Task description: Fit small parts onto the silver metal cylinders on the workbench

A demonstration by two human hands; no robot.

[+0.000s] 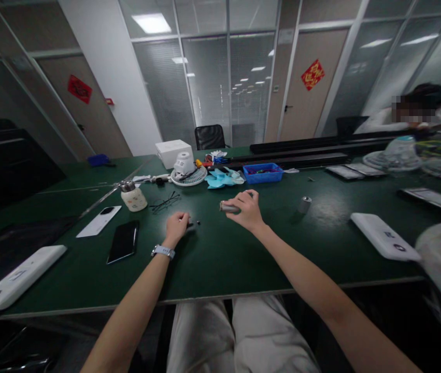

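My left hand (176,226), with a watch on its wrist, rests on the green table (220,259) with its fingers pinched on a small dark part (194,224). My right hand (245,209) is held a little above the table, closed round a small grey cylindrical part (226,207) that sticks out to the left. A short grey cylinder (304,204) stands on the table to the right of that hand. Beyond my hands lie a white fan grille with its motor (187,172) and light blue fan blades (223,178).
A black phone (123,241), a white phone (99,221), glasses (165,202) and a small bottle (132,197) lie to the left. A blue tray (262,172) and a white box (172,152) stand further back. White flat devices (384,236) lie near the table edges. Another person sits at far right.
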